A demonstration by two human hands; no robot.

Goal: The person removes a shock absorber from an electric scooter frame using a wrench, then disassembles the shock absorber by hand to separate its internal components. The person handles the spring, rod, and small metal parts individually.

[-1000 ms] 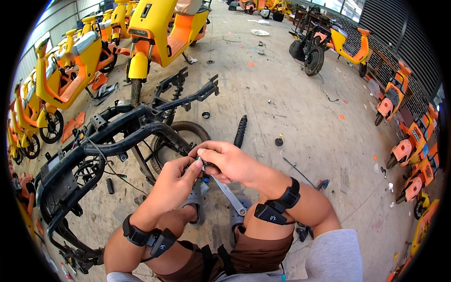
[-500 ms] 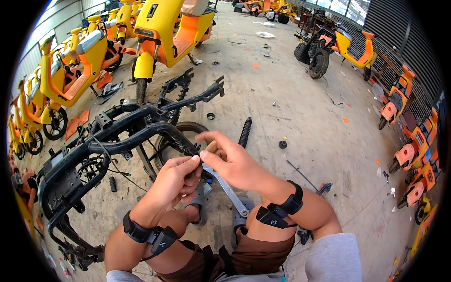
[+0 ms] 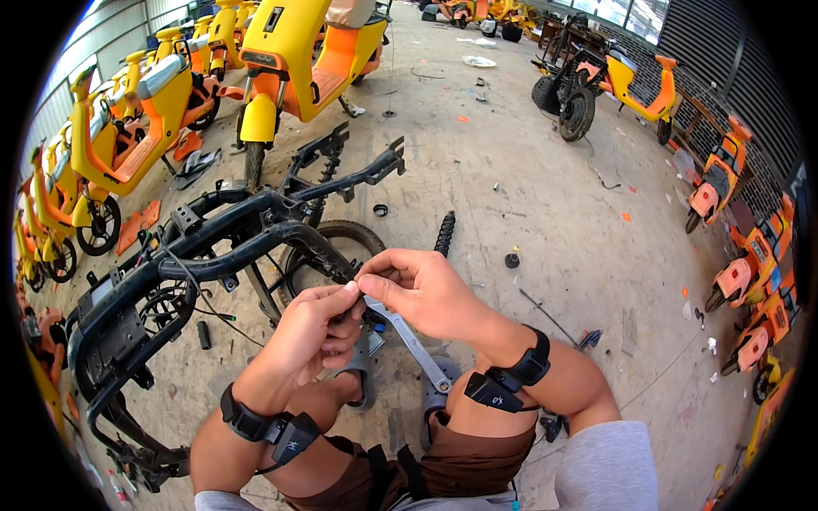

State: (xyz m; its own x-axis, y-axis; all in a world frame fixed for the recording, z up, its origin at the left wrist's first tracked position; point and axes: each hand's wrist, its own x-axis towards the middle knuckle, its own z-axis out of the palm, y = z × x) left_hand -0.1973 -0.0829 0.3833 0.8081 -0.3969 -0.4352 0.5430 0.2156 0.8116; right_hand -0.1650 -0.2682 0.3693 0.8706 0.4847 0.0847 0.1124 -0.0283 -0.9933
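Observation:
My left hand (image 3: 317,328) and my right hand (image 3: 419,294) meet in front of me, thumb tips almost touching. Both are closed in a pinch; whatever lies between the fingertips is too small or hidden to make out. Just beyond them is the black metal scooter frame (image 3: 226,226), lying on the floor with its wheel (image 3: 362,234) attached. A silver wrench (image 3: 419,351) slants down from under my hands toward my right shoe, its upper end partly covered by the fingers. Whether a hand holds the wrench cannot be told.
A loose black shock absorber (image 3: 444,232) lies beyond my right hand, with a black round part (image 3: 512,259) to its right. A thin rod (image 3: 548,313) rests on the floor at right. Yellow scooters (image 3: 298,77) stand at the far left, more scooters (image 3: 717,183) along the right wall.
The raised index finger of my right hand has come down and closed toward the thumb. My left hand has barely moved.

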